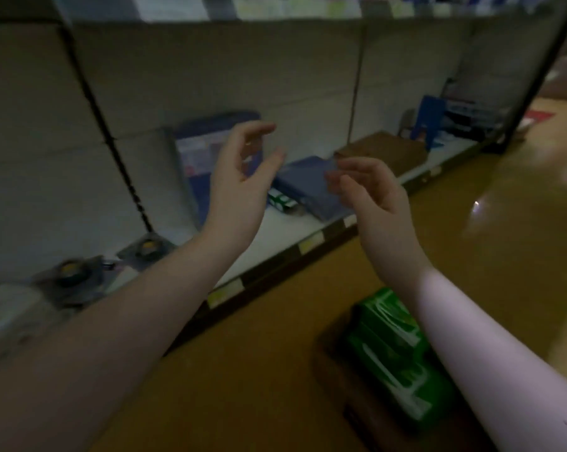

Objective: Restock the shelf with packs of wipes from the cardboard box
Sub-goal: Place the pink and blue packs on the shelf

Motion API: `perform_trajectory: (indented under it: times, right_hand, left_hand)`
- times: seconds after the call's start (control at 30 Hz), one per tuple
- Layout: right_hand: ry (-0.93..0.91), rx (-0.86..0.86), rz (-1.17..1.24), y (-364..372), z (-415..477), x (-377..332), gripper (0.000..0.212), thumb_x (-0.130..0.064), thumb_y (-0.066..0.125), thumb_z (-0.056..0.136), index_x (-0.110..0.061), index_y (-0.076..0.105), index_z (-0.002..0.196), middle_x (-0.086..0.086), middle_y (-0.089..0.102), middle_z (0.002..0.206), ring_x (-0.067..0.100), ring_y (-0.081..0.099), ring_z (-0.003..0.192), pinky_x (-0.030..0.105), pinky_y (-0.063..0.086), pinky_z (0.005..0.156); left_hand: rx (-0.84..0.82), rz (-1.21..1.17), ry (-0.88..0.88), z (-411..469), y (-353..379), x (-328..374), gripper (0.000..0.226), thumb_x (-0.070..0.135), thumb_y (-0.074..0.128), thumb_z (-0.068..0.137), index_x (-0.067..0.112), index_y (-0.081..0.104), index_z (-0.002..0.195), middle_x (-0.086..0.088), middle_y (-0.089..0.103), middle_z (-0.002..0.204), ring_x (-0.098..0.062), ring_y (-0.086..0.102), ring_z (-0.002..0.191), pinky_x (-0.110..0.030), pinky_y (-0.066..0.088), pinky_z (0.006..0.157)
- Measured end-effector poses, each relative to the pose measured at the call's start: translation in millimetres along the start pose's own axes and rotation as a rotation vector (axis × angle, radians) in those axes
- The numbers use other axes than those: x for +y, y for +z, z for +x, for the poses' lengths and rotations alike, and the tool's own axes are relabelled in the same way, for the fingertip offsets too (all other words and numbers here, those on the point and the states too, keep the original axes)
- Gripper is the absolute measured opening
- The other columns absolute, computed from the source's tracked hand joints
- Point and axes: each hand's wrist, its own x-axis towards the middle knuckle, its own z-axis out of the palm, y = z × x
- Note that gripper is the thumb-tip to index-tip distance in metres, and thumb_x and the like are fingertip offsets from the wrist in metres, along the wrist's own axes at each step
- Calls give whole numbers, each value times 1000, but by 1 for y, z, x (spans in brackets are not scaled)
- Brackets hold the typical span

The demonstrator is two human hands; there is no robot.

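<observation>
Both hands are raised in front of the lowest shelf [277, 241], apart from each other and touching nothing. The left hand [243, 168] stands with its palm turned to the right, thumb and fingers curved loosely, so its grip is wide and holds nothing. The right hand [371, 190] is lower and to the right, its fingers loosely bent toward the left hand; its grip is also loose and holds nothing. The green packs of wipes [393, 350] lie in the cardboard box [332, 362] on the floor [243, 386], below the right forearm and in front of the shelf. They are stacked with their broad faces up, and their long axis seems to run from the shelf side toward the person, slanting down to the right in the view, though the blur leaves the edges soft. On the shelf, one green and white pack [282, 201] lies flat just to the right of the left wrist, its long axis slanting toward the shelf's front edge. It sits between a tall blue pack [197, 148] standing against the back wall and a flat blue pack [308, 187] lying tilted beside it. Farther right on the shelf is a flat brown cardboard piece [384, 150]. At the left end lie two clear blister packs [71, 272] with yellow centres.
</observation>
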Motion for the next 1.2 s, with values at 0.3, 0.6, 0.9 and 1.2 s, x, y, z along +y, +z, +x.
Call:
perform_trajectory:
  times: [0.3,0.6,0.9,1.2]
  right_hand:
    - [320,143,28,-86,-92,122,14,-16,47,96,-19,57,105,0,68,97,11,66,88,22,54,79]
    - [699,2,-241,-87,-146,217,10,-16,49,95,-23,55,96,-8,60,90,6,58,79,9,42,56]
    - [862,-393,-675,-74,-168,257,30,-27,50,94,-7,61,114,11,67,105,23,63,86,29,46,68]
    - [862,-169,-626,-92,-154,239,12,-12,47,94,-12,59,93,7,60,89,21,57,82,26,44,63]
  left_hand:
    - [-368,-35,-251,-111,112,-56,12,13,60,89,12,62,102,-1,65,97,-2,60,91,-10,47,76]
    - [-1007,406,-363,-153,154,-134,3,20,63,87,22,61,88,7,61,86,-10,58,84,-22,50,74]
    - [-904,405,-391,-172,152,-158,3,16,60,89,18,60,90,7,57,87,-5,54,80,-13,42,65]
    - [-718,182,-413,-158,137,-152,20,25,67,84,23,57,102,10,57,103,-9,55,101,-25,45,89]
